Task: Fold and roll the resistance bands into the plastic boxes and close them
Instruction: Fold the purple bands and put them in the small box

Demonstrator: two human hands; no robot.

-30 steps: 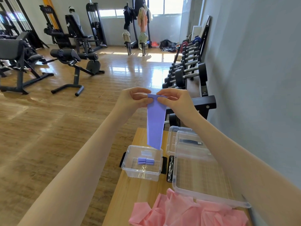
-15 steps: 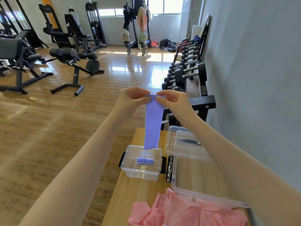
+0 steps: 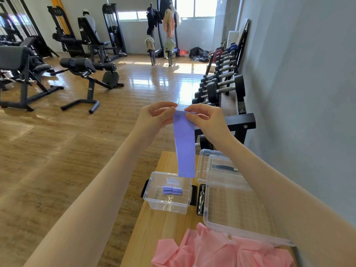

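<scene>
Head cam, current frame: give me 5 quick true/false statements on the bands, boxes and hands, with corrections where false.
1. Both hands pinch the top edge of the purple band. True: left hand and right hand hold it at its upper corners.
2. The band is already rolled tight. False: it hangs flat, its lower end above the small clear box.
3. The small clear box holds two purple rolls. True.
4. The small box is closed with its lid. False: it stands open.
5. The pink bands lie inside the large clear box. False: they are piled on the wooden table in front of it.
</scene>
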